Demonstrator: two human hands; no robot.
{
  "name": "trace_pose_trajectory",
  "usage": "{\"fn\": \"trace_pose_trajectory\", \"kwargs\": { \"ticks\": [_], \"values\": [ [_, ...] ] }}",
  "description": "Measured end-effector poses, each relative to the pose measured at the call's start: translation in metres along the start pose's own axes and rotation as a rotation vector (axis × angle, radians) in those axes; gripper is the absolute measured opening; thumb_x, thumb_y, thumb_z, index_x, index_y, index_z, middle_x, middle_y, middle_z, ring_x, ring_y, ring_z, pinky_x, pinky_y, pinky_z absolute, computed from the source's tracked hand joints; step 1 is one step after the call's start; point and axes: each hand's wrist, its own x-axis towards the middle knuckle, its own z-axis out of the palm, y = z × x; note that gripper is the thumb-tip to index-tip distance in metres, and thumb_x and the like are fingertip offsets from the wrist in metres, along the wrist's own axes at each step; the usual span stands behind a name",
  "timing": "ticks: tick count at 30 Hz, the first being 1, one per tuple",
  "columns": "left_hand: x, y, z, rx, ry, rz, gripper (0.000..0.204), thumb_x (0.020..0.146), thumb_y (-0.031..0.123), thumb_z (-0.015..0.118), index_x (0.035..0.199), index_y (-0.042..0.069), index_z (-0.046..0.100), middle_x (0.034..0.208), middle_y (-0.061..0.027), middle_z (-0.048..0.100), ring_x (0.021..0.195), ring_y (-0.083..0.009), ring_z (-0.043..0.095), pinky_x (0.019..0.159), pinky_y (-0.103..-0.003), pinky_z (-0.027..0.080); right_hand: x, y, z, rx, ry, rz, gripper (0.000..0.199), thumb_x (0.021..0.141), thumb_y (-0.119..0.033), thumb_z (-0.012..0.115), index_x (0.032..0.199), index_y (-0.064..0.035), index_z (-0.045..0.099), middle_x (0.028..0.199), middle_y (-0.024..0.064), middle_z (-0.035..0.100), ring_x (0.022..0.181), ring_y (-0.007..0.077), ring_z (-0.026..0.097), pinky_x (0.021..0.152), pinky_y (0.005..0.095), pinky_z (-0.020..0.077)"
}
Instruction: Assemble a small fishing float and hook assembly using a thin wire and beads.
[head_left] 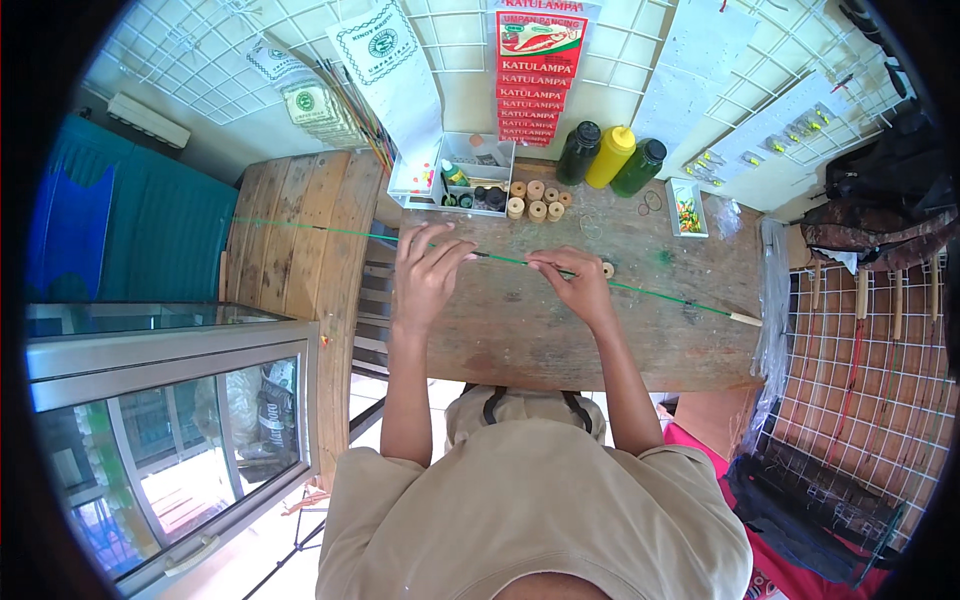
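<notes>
Well, a stained wooden table [520,335] (green rod [650,293] above) by wire grids [460,60].

Gap between rod [503,259] and clustered spools [537,210]

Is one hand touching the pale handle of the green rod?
No: along the green rod, the left hand and right hand are both left of the pale handle.

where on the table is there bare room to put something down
Two patches look bare: between the forearms, bordered by the green rod and the table's near edge; and right of the right forearm, below the rod. The back is crowded: compartment tray, wooden spools, bottles and a small white box.
</notes>
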Motion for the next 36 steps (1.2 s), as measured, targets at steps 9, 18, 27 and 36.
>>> {"fn": "trace_pose_trajectory", "kwargs": {
  "ticks": [9,18,27,36],
  "values": [
    [0.001,-0.007,0.003,-0.050,0.040,0.063,0.011,0.071,0.005,0.069,0.080,0.010,0.068,0.082,0.0000,0.069,0.099,-0.0212,0.061,0.084,-0.039,0.040,0.002,-0.017,0.027,-0.152,0.125,-0.111,0.010,0.076,-0.003,0.073,0.086,-0.0037,0.071,0.087,0.0083,0.071,0.075,0.0229,0.067,0.070,0.0310,0.0512],
    [-0.005,-0.022,0.010,-0.102,0.056,0.098,0.010,0.073,0.009,0.070,0.082,0.010,0.068,0.084,0.0008,0.068,0.100,-0.0197,0.060,0.082,-0.037,0.040,0.003,-0.019,0.051,-0.196,0.241,-0.108,0.009,0.074,-0.007,0.074,0.082,-0.0054,0.072,0.082,0.0084,0.071,0.072,0.0250,0.067,0.067,0.0336,0.0510],
    [-0.005,-0.029,0.013,-0.127,0.051,0.116,0.011,0.073,0.010,0.071,0.084,0.011,0.069,0.085,0.0016,0.068,0.098,-0.0191,0.061,0.079,-0.035,0.039,0.011,-0.021,0.058,-0.250,0.176,-0.126,0.011,0.073,-0.003,0.074,0.084,-0.0047,0.072,0.083,0.0085,0.071,0.076,0.0231,0.068,0.070,0.0313,0.0512],
    [-0.005,-0.035,0.010,-0.188,-0.035,0.114,0.010,0.077,0.010,0.070,0.087,0.010,0.068,0.088,0.0011,0.069,0.100,-0.0198,0.060,0.080,-0.035,0.038,0.014,-0.016,0.068,-0.104,0.133,-0.021,0.013,0.075,-0.001,0.072,0.088,-0.0027,0.072,0.085,0.0105,0.070,0.077,0.0217,0.068,0.068,0.0296,0.0520]
  ]
}}
